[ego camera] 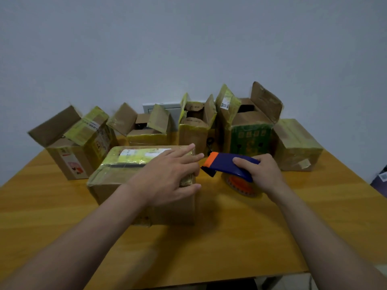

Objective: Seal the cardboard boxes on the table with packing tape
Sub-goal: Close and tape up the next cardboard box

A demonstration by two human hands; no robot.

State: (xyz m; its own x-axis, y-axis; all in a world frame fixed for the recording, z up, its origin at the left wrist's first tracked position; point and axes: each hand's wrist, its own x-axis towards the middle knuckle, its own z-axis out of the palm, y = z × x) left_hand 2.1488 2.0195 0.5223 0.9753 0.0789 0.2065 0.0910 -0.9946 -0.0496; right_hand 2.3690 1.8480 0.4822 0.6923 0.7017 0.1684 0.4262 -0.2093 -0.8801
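Note:
A closed cardboard box (pixel 117 174) with yellowish tape over its top stands in the middle of the wooden table (pixel 209 248). My left hand (pixel 167 176) lies flat on the box's right end, fingers straight, thumb down over the right side. Just right of the box, my right hand (pixel 263 172) grips a blue and orange tape dispenser (pixel 228 164), which holds a roll of tape (pixel 240 186) touching the table. The dispenser's orange nose points toward the box's right edge.
Several cardboard boxes line the back of the table with flaps up: one at the left (pixel 71 143), two in the middle (pixel 146 130) (pixel 194 124), a green-printed one (pixel 249 130). A closed box (pixel 297 143) sits at the far right. A grey wall rises behind.

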